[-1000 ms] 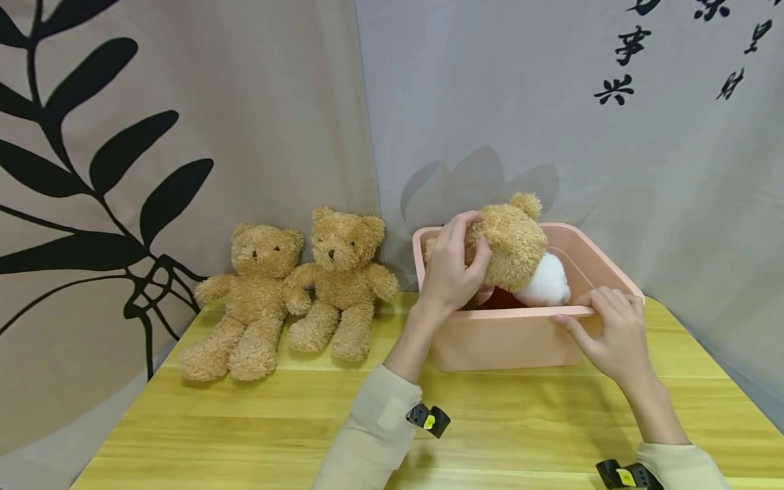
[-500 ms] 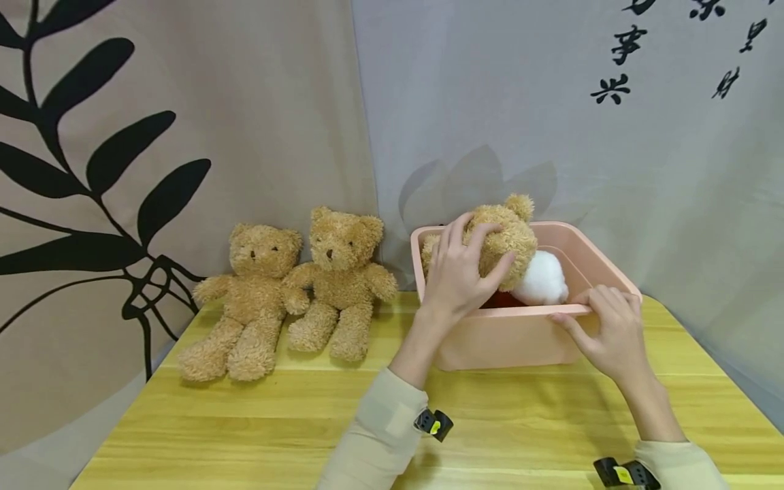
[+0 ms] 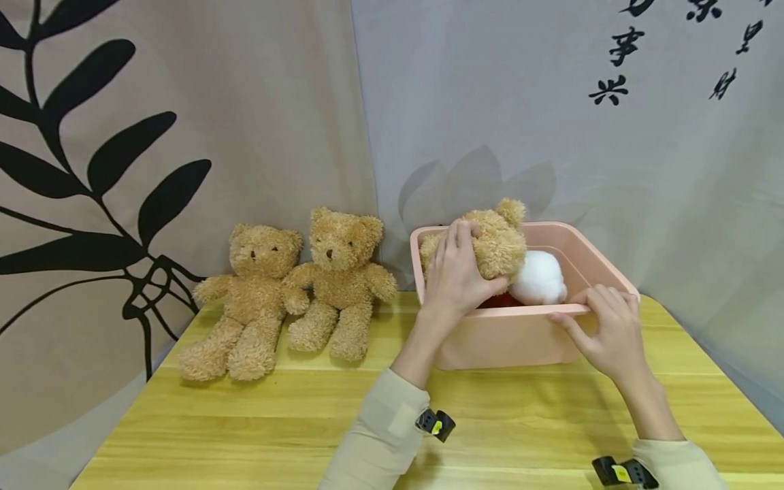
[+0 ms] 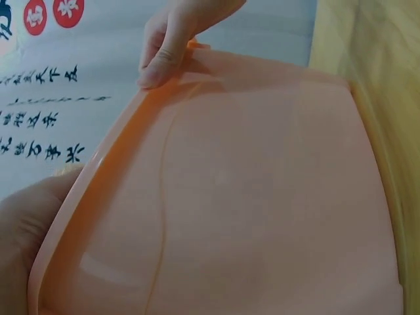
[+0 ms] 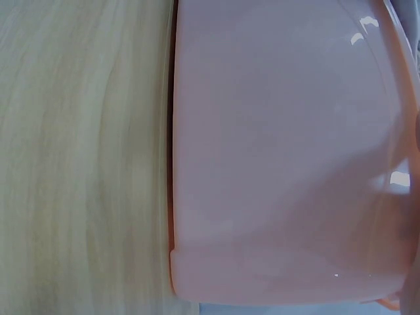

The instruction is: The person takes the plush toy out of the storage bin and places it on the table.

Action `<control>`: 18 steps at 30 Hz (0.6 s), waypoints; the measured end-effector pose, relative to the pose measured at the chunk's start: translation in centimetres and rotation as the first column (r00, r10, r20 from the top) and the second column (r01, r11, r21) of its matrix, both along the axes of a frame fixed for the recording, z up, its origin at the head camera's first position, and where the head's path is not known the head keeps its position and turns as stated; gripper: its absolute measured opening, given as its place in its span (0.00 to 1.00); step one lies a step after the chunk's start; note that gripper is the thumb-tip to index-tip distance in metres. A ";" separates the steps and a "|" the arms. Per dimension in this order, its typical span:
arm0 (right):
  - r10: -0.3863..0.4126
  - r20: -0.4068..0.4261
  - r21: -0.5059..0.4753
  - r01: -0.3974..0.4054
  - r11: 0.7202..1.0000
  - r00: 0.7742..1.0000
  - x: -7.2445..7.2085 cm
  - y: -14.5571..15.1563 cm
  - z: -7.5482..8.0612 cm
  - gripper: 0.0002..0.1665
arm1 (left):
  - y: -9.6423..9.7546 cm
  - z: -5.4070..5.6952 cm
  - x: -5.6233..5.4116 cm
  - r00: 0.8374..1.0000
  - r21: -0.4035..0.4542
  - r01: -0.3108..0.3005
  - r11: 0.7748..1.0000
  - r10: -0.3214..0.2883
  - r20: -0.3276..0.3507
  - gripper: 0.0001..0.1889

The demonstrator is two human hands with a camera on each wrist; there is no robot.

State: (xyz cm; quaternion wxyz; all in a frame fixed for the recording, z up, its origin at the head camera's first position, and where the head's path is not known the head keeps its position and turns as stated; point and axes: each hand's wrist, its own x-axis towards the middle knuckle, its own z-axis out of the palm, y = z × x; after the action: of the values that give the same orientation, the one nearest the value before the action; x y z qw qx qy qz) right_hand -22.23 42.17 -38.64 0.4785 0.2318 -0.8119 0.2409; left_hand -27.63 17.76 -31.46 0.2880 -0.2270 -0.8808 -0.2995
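Observation:
My left hand point(image 3: 456, 275) reaches over the front rim of a pink plastic bin point(image 3: 508, 344) and grips a tan teddy bear point(image 3: 501, 248) by the head. The bear's head leans at the bin's left side, one ear up, and its face is hidden. Beside it lies a fluffy white rounded thing point(image 3: 540, 279), with a bit of something red point(image 3: 501, 301) below. With thumb outside and fingers over the edge, my right hand point(image 3: 612, 333) holds the bin's front right rim. In the left wrist view the bin's wall point(image 4: 262, 184) fills most of the picture.
Two more tan teddy bears, a left one point(image 3: 254, 299) and a right one point(image 3: 343, 279), sit side by side left of the bin. All stand on a wooden table point(image 3: 275, 435) in front of a printed cloth backdrop point(image 3: 288, 102).
The bear in the bin has shifted left and sunk a little lower. My left hand's fingers have moved on its head, thumb now further right. My right hand stays on the rim.

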 end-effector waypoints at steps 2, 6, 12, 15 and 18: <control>0.001 0.001 -0.001 -0.001 1.000 1.000 0.0 0.0 0.0 0.39 | 0.0 0.0 0.0 1.000 0.002 -0.009 1.000 0.009 0.023 0.47; 0.004 0.002 -0.002 -0.004 1.000 1.000 0.0 0.0 0.0 0.39 | 0.0 0.2 0.2 0.995 -0.009 -0.035 0.999 0.036 0.095 0.53; 0.001 0.000 -0.004 -0.001 1.000 1.000 0.0 0.0 0.1 0.40 | 0.1 0.3 0.4 0.987 -0.037 -0.084 0.996 0.088 0.135 0.53; 0.002 0.000 -0.003 -0.002 1.000 1.000 0.1 -0.1 0.1 0.39 | 0.1 0.2 0.4 0.993 -0.013 -0.073 0.997 0.074 0.092 0.54; 0.004 0.000 -0.001 -0.004 1.000 1.000 0.1 -0.1 0.0 0.39 | -0.2 0.0 0.5 0.998 0.047 -0.055 0.997 0.054 0.027 0.53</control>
State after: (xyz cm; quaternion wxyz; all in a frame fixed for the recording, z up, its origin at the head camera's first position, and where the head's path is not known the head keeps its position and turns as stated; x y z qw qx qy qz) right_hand -22.17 42.11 -38.60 0.4781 0.2332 -0.8114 0.2422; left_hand -27.09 17.59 -31.50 0.2901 -0.1923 -0.8829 -0.3152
